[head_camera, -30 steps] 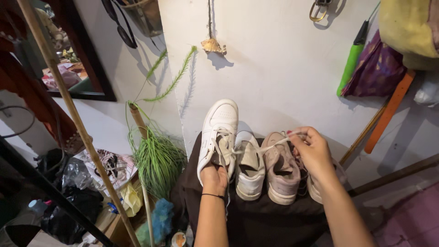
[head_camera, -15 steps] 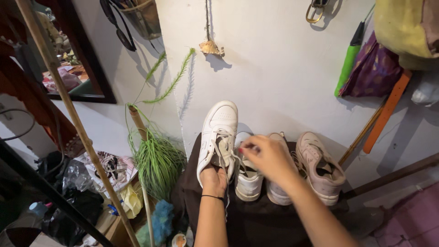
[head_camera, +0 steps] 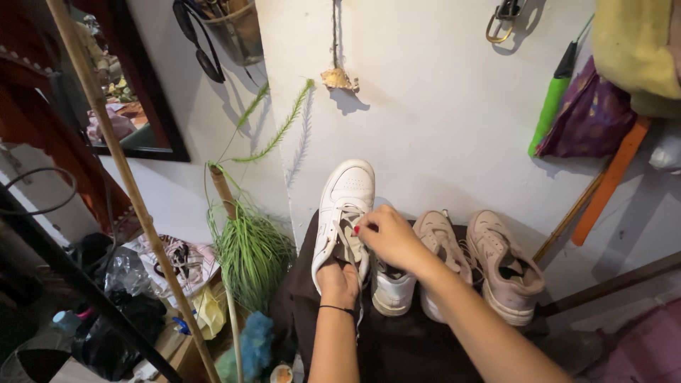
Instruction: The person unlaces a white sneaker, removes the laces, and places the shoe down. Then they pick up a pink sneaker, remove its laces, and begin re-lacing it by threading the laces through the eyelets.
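1. Left hand (head_camera: 338, 282) grips the heel end of the white sneaker (head_camera: 343, 206), fingers wrapped tight round it, toe tipped up against the white wall (head_camera: 440, 113). Same grip, same place as a second ago.
2. Right hand (head_camera: 386, 237) has changed most: a second ago it was out to the right, pulling a lace end taut over the pink shoes; half a second ago it was crossing back; now it sits on the held sneaker's lacing, fingertips pinched narrow on the lace (head_camera: 346, 230) near the eyelets.
3. That pull-out-then-return reads as one lace pass drawn through and the hand back for the next eyelet. Judgement only; I can't see which eyelet the lace sits in.
4. Second white sneaker (head_camera: 391, 287) stands just right of the held one, partly hidden under the right wrist.
5. Pink sneaker pair (head_camera: 505, 266) farther right, now fully uncovered and apart from both hands.
6. All shoes sit on a surface draped in dark cloth (head_camera: 397, 347).
7. Left of the shoes: green grassy plant (head_camera: 252, 252) and a bamboo pole (head_camera: 135, 198), neither touched.
8. View has shifted slightly; shoes themselves haven't moved.
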